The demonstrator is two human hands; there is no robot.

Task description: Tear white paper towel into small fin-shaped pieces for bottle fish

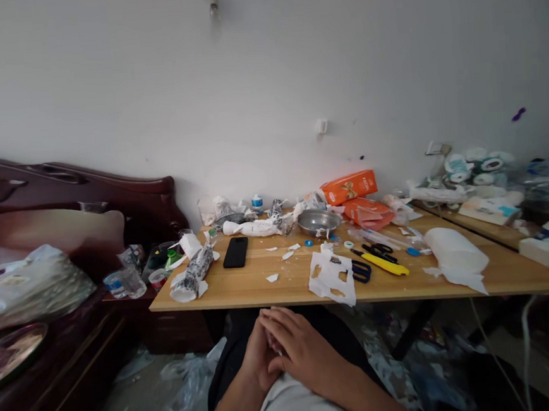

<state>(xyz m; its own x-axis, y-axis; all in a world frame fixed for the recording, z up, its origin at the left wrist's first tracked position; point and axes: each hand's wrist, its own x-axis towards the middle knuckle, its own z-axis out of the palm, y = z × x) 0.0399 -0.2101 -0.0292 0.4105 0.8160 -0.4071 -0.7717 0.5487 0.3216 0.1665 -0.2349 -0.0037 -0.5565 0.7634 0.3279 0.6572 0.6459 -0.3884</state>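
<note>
My left hand (256, 349) and my right hand (300, 343) rest together in my lap, just in front of the table edge. The right one lies over the left, its fingers pressed together and bent across it. Most of the left fingers are covered, and both hands look closed with no object showing between them. Nearest on the table (243, 293) are a torn white sheet with holes (330, 280), dark-handled scissors (363, 271), a yellow utility knife (386, 264) and a black phone (235, 253). A paper-wrapped bundle with black-and-white print (194, 272) lies at the left corner.
Further back stand a metal bowl (318, 221), orange tissue packs (349, 188) and another wrapped figure-like bundle (257, 227). A white paper roll (454, 251) lies on the right. Plastic cups (131, 281) stand left of the table. Clear plastic (188, 377) litters the floor.
</note>
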